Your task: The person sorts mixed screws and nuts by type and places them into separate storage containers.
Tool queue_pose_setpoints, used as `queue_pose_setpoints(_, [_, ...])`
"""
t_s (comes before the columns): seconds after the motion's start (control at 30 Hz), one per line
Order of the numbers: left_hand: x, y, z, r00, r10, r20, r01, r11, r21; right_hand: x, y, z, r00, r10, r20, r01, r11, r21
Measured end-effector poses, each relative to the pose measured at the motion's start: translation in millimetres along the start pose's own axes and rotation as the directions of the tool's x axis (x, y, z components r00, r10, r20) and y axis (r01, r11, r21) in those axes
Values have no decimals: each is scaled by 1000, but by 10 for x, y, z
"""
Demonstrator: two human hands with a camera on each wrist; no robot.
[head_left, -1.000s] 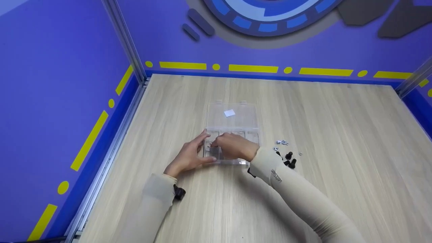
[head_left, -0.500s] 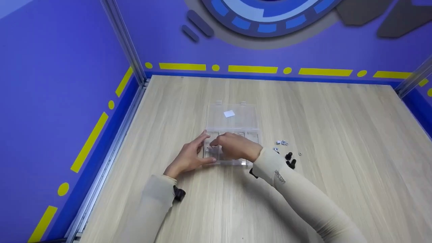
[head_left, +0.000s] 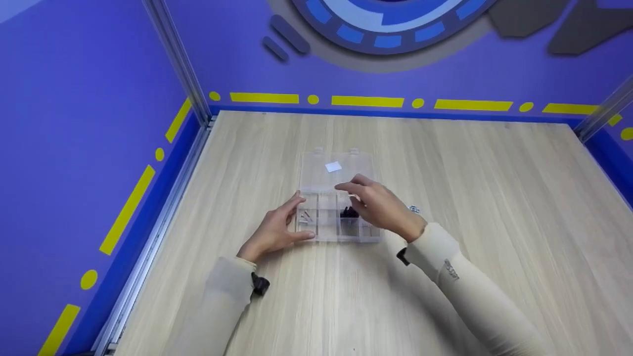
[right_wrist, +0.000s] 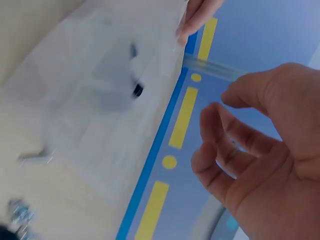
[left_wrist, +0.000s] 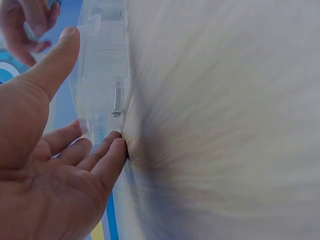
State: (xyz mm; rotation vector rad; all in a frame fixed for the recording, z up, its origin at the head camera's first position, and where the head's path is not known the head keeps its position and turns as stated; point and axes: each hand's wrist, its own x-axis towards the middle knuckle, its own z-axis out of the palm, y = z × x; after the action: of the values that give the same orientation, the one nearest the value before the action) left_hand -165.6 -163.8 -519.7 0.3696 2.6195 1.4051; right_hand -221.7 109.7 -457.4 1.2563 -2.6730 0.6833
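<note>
A clear plastic compartment box (head_left: 327,235) stands with its lid (head_left: 314,173) laid back. My left hand (head_left: 277,225) is at its left end, thumb along the front and fairly straight fingers (left_wrist: 112,160) against the end wall. Thin silver pieces, apparently screws (head_left: 306,216), lie in a left compartment; through the wall in the left wrist view one silver screw (left_wrist: 116,100) shows. Black pieces (head_left: 349,212) fill part of another compartment. Above the box's right side hovers my right hand (head_left: 381,205). Its fingers are loosely bent, with a gap to the thumb; nothing is plainly held.
Silver hardware, perhaps nuts (head_left: 414,209), lies on the wooden table (head_left: 470,198) right of the box, partly behind the right wrist. The right wrist view shows blurred silver pieces (right_wrist: 20,212) there. A white label (head_left: 333,167) is on the lid. Purple walls (head_left: 89,99) border the table.
My right hand has lifted from the left compartments and swung right, uncovering the silver screws and the black pieces. The left hand stays at the box.
</note>
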Motion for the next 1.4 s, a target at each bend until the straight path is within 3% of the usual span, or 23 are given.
queue_pose_setpoints(0.27, [-13, 0, -4, 1000, 20, 2, -20, 1000, -9, -334, 223, 5, 983, 132, -126, -142, 987, -77])
queue_pose_setpoints(0.57, [-3, 10, -1, 1000, 2, 6, -2, 1000, 0, -562, 351, -40, 945, 327, -12, -326, 940, -101])
queue_pose_setpoints(0.8, [10, -8, 10, 1000, 1, 5, -1, 1000, -1, -642, 356, 11, 930, 366, 19, -362, 924, -123])
queue_pose_setpoints(1.03, [-13, -12, 21, 1000, -6, -2, 6, 1000, -22, -654, 356, 82, 939, 343, 19, -337, 931, -141])
queue_pose_setpoints(1.4, [-6, 14, 18, 1000, -16, -5, 16, 1000, -5, -616, 375, 132, 928, 373, 26, -365, 919, -149])
